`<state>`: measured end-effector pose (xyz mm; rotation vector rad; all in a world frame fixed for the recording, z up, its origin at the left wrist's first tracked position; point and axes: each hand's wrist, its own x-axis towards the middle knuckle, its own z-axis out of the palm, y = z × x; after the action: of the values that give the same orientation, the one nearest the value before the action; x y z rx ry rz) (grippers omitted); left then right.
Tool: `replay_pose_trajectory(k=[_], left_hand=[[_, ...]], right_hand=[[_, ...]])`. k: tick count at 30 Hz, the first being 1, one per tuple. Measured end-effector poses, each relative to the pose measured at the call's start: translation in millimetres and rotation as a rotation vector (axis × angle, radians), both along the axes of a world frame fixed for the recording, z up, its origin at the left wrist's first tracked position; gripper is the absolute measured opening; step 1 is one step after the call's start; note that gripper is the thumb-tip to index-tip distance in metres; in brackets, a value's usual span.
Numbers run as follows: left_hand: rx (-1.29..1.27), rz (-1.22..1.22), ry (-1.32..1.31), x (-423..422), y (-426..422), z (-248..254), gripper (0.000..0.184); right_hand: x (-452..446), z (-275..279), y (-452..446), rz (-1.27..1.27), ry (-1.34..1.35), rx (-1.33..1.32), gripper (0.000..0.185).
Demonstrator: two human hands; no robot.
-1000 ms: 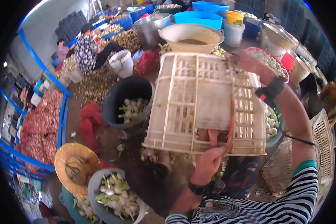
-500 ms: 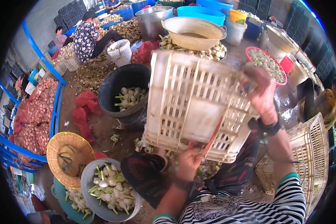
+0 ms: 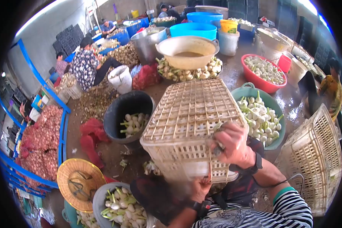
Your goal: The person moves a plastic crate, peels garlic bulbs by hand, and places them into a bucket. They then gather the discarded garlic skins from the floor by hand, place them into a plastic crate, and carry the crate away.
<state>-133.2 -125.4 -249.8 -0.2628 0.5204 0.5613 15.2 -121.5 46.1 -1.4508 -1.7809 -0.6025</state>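
Observation:
A dirty white plastic crate (image 3: 193, 114) is tipped over in front of me, its slatted base facing up and its rim low near my lap. My right hand (image 3: 233, 146) is closed on the crate's right side, with a small greyish thing by its fingers that I cannot make out. Lower down, my left hand (image 3: 201, 190) grips the rim; its fingers are partly hidden. Just right of the crate sits a green tub (image 3: 279, 129) of peeled garlic bulbs (image 3: 260, 117). To its left stands a black bucket (image 3: 110, 117) with several bulbs inside.
A grey tub (image 3: 102, 209) of garlic and a woven hat (image 3: 79, 184) lie at lower left. Another white crate (image 3: 311, 163) leans at right. Ahead are a cream basin (image 3: 188, 57) and a red tub (image 3: 249, 70). Other people sit farther back.
The crate has turned so its base now faces up, and it has moved lower and nearer. My right hand has come down with it. The green tub now shows beside it.

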Motion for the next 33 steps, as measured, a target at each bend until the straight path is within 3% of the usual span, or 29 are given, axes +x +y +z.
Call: replay_pose_trajectory(k=[2, 5, 6, 12, 14, 17, 18, 21, 22, 23, 25, 26, 29, 31, 33], left_hand=[[0.044, -0.003, -0.103, 5, 4, -9, 0.008], [0.11, 0.071, -0.082, 11, 22, 38, 0.013], [0.161, 0.091, -0.205, 14, 25, 38, 0.012], [0.199, 0.081, -0.323, 35, 41, 51, 0.009], [0.2, 0.088, -0.296, 38, 44, 61, 0.008], [0.233, 0.13, -0.041, 33, 45, 94, 0.011], [0.267, 0.094, -0.07, 30, 47, 93, 0.024], [0.254, 0.244, 0.035, 32, 56, 103, 0.025], [0.369, 0.255, -0.124, 27, 61, 93, 0.021], [0.824, 0.142, 0.33, 19, 59, 82, 0.018], [1.666, -0.161, 1.289, -3, 56, 136, 0.015], [1.814, 0.001, 1.317, 0, 65, 96, 0.017], [1.904, 0.175, 1.153, 5, 59, 100, 0.018], [1.835, 0.123, 1.125, 11, 54, 98, 0.02], [1.728, 0.098, 1.119, 12, 50, 93, 0.02]], right_hand=[[-4, 11, -9, 0.031, -0.037, 0.0, 0.019], [0, 18, -16, 0.034, -0.028, 0.078, 0.022], [-2, 22, -20, 0.031, -0.065, 0.08, 0.023], [-8, 43, -35, 0.039, -0.146, 0.134, 0.026], [-4, 42, -38, 0.029, -0.123, 0.146, 0.026], [-2, 43, -40, 0.022, -0.151, 0.147, 0.034], [1, 42, -38, 0.024, -0.148, 0.157, 0.03], [18, 35, -35, 0.014, 0.043, 0.227, 0.018], [26, 30, -37, -0.036, 0.175, 0.249, 0.017], [33, 25, -41, -0.085, 0.309, 0.265, 0.018], [39, 13, -53, -0.259, 0.667, 0.273, 0.021], [48, -2, -61, -0.282, 0.754, 0.307, 0.024], [73, -41, -75, -0.355, 1.024, 0.514, 0.028], [86, -54, -88, -0.256, 1.165, 0.618, 0.027], [94, -64, -101, -0.315, 1.152, 0.611, 0.028]])
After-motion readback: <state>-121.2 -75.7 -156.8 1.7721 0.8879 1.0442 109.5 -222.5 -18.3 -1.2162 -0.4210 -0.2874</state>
